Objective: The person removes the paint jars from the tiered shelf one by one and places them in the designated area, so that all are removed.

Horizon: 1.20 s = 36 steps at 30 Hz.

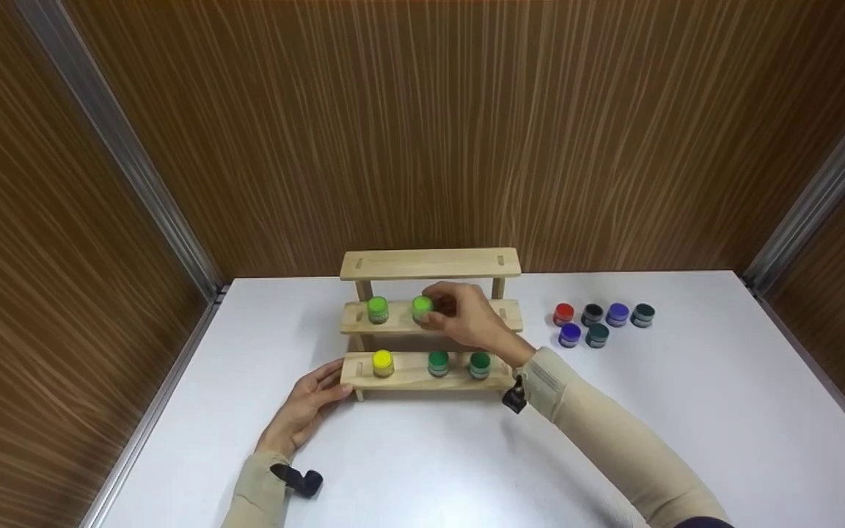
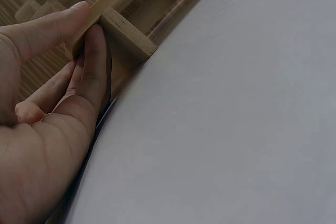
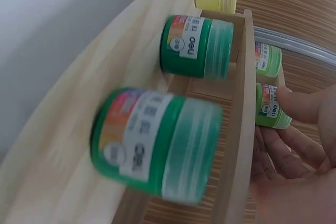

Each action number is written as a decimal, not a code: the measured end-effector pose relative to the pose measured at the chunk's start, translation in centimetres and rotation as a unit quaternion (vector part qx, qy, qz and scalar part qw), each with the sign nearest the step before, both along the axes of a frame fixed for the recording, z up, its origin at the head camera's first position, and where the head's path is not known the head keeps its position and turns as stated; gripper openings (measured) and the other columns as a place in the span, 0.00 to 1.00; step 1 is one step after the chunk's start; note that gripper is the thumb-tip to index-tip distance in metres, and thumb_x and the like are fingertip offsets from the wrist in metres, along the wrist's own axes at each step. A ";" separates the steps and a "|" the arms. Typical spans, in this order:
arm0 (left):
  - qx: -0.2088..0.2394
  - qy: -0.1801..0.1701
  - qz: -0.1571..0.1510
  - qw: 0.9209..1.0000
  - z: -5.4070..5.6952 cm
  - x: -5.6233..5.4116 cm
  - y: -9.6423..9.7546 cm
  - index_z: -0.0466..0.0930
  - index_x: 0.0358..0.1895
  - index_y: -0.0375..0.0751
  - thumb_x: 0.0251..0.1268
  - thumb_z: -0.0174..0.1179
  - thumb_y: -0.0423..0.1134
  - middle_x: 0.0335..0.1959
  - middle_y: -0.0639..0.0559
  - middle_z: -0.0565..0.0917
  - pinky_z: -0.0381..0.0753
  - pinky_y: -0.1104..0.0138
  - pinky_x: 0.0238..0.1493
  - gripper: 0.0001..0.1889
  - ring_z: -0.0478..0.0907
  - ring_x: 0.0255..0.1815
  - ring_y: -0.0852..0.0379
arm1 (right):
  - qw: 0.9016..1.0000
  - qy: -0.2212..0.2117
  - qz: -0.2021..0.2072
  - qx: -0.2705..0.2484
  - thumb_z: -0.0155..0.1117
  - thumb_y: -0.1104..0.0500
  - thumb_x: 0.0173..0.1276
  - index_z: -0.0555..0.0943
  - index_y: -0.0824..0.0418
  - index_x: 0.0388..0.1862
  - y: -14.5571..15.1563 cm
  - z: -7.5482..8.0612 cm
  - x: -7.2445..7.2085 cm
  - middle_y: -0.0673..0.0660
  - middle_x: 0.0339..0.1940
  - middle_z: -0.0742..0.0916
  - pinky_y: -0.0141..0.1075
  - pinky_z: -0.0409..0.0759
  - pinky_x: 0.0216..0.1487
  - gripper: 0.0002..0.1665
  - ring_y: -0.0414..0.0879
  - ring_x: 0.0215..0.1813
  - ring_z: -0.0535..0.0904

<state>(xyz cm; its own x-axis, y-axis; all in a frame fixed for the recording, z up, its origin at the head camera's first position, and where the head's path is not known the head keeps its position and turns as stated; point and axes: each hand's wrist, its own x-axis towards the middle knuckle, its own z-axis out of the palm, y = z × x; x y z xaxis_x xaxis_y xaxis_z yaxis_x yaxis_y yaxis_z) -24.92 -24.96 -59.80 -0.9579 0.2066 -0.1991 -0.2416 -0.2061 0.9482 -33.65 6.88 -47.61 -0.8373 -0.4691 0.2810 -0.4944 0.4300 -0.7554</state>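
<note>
A three-tier wooden rack (image 1: 430, 265) stands on the white table. My left hand (image 1: 306, 405) grips the left end of its bottom shelf, thumb on top and fingers under the board, as the left wrist view shows. With thumb and fingers, my right hand (image 1: 471, 317) pinches a light green paint jar (image 1: 421, 306) at the middle shelf. Left of that jar, another light green jar (image 1: 378, 309) sits on the same shelf. The bottom shelf carries a yellow jar (image 1: 383, 364) and two dark green jars, one mid-shelf (image 1: 439, 364) and one further right (image 3: 152, 145).
To the right of the rack, several paint jars stand on the table: a red jar (image 1: 563, 314), a black jar (image 1: 592, 314), purple jars (image 1: 617, 314) and very dark green ones (image 1: 642, 315). A wood-grain panel (image 1: 430, 132) rises behind the table, with more panels at both sides.
</note>
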 end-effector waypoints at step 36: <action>0.001 0.014 -0.004 1.000 0.1 0.1 0.1 0.53 0.83 0.25 0.73 0.65 0.28 0.83 0.26 0.59 0.80 0.70 0.69 0.41 0.75 0.74 0.50 | 0.997 0.032 -0.071 -0.011 0.68 0.71 0.74 0.83 0.69 0.65 12.7 2.4 1.9 0.65 0.60 0.89 0.51 0.85 0.67 0.22 0.60 0.61 0.86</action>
<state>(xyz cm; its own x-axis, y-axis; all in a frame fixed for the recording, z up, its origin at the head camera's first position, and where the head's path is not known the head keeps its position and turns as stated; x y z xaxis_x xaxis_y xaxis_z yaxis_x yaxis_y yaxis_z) -24.79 -24.85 -59.72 -0.9616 0.2140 -0.1720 -0.2165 -0.2058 0.9543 -31.70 19.58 -45.18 -0.8745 -0.3406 0.3452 -0.4777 0.4829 -0.7339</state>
